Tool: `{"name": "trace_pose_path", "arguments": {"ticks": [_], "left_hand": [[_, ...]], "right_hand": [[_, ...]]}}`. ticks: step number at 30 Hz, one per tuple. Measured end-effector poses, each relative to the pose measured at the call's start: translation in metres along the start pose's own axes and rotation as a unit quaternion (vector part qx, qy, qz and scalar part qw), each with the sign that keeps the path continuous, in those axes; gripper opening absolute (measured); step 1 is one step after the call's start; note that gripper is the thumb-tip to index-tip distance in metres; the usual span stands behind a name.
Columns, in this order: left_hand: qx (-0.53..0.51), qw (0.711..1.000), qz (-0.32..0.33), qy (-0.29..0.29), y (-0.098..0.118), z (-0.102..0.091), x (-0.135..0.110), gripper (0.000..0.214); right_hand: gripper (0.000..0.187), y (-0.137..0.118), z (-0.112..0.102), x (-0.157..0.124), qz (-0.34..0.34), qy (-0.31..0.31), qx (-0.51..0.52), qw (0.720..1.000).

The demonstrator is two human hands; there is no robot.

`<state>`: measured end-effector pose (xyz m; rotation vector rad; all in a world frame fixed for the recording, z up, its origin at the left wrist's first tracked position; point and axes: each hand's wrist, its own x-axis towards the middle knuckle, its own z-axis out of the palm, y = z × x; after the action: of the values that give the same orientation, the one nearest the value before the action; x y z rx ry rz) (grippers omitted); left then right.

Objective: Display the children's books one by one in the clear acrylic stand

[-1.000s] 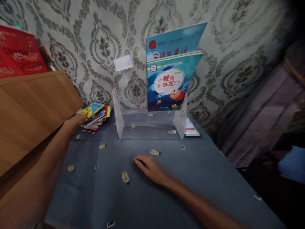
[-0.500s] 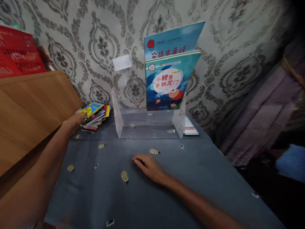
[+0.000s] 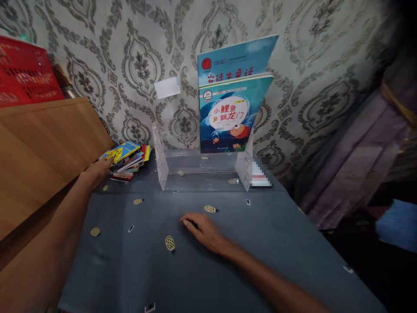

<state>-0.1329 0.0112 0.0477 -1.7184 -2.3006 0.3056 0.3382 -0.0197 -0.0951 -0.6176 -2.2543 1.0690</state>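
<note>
In the head view, the left hand [image 3: 97, 168] reaches to the near left edge of a slim yellow-and-blue paperback book [image 3: 123, 152]; its fingertips are partly hidden there, so I cannot tell how far they are parted or whether they grip. That book lies just beyond those fingers, atop an uneven pile of thin, mixed-colour books [image 3: 128, 166]. The right hand [image 3: 202, 231] rests on the dark blue-grey patterned tablecloth [image 3: 215, 274], fingers loosely curled, a small gap beside the thumb, nothing held. Beyond the right fingers stands a clear plastic tiered rack [image 3: 243, 165], bearing a blue-green picture book with a red fish [image 3: 233, 121] before a taller blue book with red lettering [image 3: 236, 58].
</note>
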Motion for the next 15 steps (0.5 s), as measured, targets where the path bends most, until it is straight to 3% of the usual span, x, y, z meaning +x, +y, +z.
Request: {"name": "trace_pose_path", "arguments": {"ticks": [6, 15], "left_hand": [[0.062, 0.998, -0.032, -0.006, 0.015, 0.0, -0.006, 0.056], [0.093, 0.996, -0.019, -0.004, 0.024, -0.003, -0.014, 0.054]], "right_hand": [[0.027, -0.002, -0.002, 0.0, 0.004, -0.007, 0.008, 1.0], [0.027, -0.004, -0.003, 0.001, 0.003, -0.01, 0.004, 1.0]]}}
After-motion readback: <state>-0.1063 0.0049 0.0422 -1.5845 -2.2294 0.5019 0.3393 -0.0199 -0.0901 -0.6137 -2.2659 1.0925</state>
